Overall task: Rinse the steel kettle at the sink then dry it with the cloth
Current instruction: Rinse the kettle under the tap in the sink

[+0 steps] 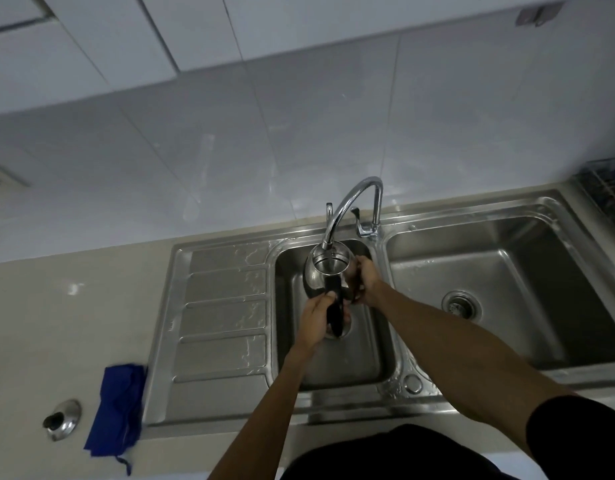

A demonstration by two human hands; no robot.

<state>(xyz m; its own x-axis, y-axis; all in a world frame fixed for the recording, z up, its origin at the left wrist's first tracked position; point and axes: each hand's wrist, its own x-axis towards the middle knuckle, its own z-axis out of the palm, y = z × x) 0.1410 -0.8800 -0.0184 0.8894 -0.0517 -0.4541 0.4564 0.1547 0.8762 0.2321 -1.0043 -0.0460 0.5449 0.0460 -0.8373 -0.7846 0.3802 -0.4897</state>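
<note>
The steel kettle [319, 271] is held open-topped over the small left basin of the sink [354, 362], right under the spout of the curved tap [347, 206]. My left hand [314, 318] grips its black handle from below. My right hand [366, 280] holds the kettle's right side. Water stands inside the kettle; I cannot tell whether the tap is running. The blue cloth [117, 410] lies crumpled on the counter left of the drainboard. The kettle's steel lid [61, 419] with a black knob rests on the counter beside the cloth.
A ribbed, wet drainboard [223, 317] lies left of the basin. The larger right basin [506, 292] has a drain strainer [461, 304]. A wire rack [607, 192] stands at the far right against the tiled wall. White cabinets hang above.
</note>
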